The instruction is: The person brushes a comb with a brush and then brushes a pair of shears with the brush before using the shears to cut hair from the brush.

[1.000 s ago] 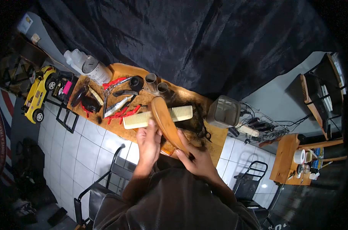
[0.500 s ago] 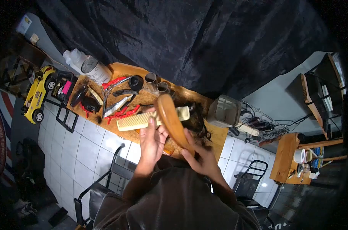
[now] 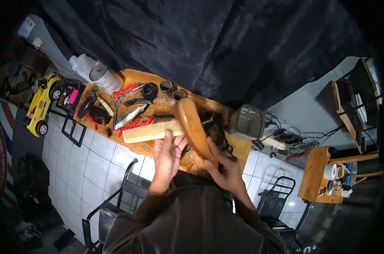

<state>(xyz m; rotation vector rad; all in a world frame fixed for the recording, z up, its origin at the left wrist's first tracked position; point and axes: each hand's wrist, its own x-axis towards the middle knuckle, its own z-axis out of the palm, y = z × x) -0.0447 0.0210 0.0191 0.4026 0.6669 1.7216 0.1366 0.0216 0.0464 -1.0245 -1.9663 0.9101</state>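
My right hand (image 3: 228,171) grips the lower end of a long oval wooden brush (image 3: 194,127) and holds it upright over the wooden shelf (image 3: 137,80). In my left hand (image 3: 168,154) is a wide cream comb (image 3: 147,132), pinched at one end, its teeth lying crosswise against the brush's left edge. Dark hair clippings (image 3: 215,127) lie on the shelf just right of the brush.
The shelf carries red-handled scissors (image 3: 126,91), red clips (image 3: 135,125), black tools, two small cups (image 3: 171,89) and white bottles (image 3: 94,72). A grey box (image 3: 248,122) and tangled cables (image 3: 291,139) sit to the right. A yellow toy car (image 3: 42,103) and black chairs stand below.
The comb has slid leftward across the brush, so less of it shows right of the brush. The brush has shifted slightly right and up with my right hand.
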